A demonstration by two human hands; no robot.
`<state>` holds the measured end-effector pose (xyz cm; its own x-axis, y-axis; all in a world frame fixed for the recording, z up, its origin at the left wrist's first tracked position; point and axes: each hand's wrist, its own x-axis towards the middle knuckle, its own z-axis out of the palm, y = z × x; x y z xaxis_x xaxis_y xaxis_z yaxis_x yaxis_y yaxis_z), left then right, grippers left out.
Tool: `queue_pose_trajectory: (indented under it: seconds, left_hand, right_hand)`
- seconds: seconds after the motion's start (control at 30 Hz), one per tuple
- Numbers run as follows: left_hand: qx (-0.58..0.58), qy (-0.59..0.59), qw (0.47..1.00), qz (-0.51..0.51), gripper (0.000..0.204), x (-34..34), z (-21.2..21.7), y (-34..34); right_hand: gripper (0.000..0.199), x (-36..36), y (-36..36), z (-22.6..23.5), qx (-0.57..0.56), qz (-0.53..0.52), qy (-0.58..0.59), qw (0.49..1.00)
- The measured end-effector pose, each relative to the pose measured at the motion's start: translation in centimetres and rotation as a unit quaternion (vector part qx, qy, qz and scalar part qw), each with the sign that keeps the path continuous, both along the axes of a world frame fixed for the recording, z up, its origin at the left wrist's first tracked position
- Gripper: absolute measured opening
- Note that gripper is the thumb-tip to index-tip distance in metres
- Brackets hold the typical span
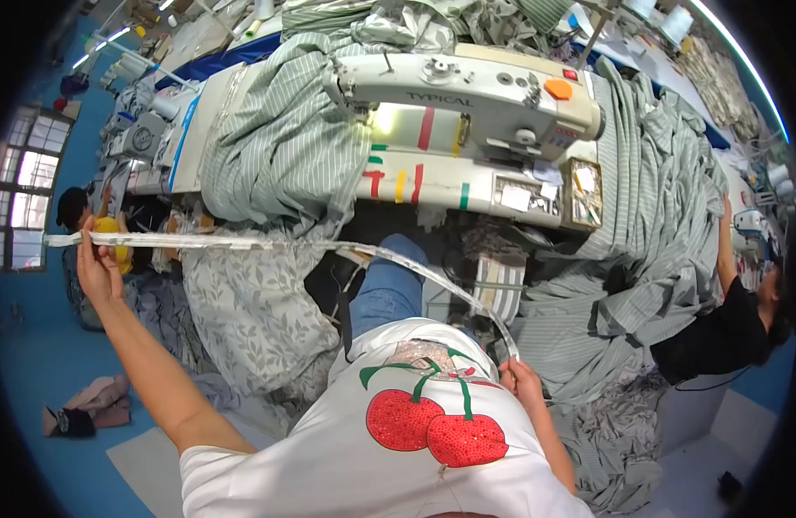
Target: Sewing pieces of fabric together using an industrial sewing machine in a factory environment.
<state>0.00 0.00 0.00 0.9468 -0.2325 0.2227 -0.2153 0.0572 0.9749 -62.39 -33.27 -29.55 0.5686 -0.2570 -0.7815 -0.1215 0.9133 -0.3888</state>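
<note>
A long, narrow white strip (216,241), which looks like fabric tape, is stretched across my front. Far out to the left, my left hand (102,269) pinches it close to one end, with a short tail sticking out past the fingers. From there the strip runs nearly straight, then curves down over my knee to my right side. My right hand (523,382) is closed on that lower end beside my waist. Beyond the strip stands a white sewing machine (467,82), its lamp lit, with green striped fabric (281,147) heaped on the left of its table.
More striped fabric (648,164) hangs over the table's right side down to the floor. Leaf-patterned grey fabric (251,311) drapes below the strip. A small tray (581,194) sits at the table's front edge. People work at left (113,237) and right (717,332).
</note>
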Motion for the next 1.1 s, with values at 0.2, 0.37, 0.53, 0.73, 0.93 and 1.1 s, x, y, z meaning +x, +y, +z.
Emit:
queue_pose_trajectory:
  seconds: [0.2, 0.37, 0.53, 0.73, 0.93, 1.1]
  left_hand:
    - [-0.095, 0.032, 0.995, 0.029, 0.03, 17.6, -5.5, -6.0]
    - [0.138, 0.071, 0.984, -0.082, 0.031, 27.4, -23.2, -22.6]
    - [0.282, 0.186, 0.918, -0.208, 0.029, 25.6, -33.4, -30.1]
    - [0.401, -0.263, 0.853, -0.208, 0.021, 26.3, -40.9, -31.8]
    - [0.43, -0.295, 0.844, -0.126, 0.02, 25.4, -42.4, -32.5]
    - [0.417, -0.325, 0.844, -0.096, 0.018, 25.1, -42.1, -33.0]
  right_hand:
    - [0.027, 9.8, 0.5, -1.2, -0.028, -0.019, 0.051, 0.998]
    - [0.027, 21.3, 2.4, -0.4, 0.023, -0.01, 0.186, 0.982]
    - [0.027, 28.6, 1.5, 8.5, 0.049, -0.04, 0.071, 0.996]
    - [0.028, 29.9, 2.6, 13.6, -0.09, -0.068, -0.072, 0.991]
    - [0.029, 29.3, 8.8, 1.9, -0.209, 0.708, 0.434, 0.517]
    - [0.042, 35.2, 3.3, -9.0, -0.343, 0.296, 0.33, 0.828]
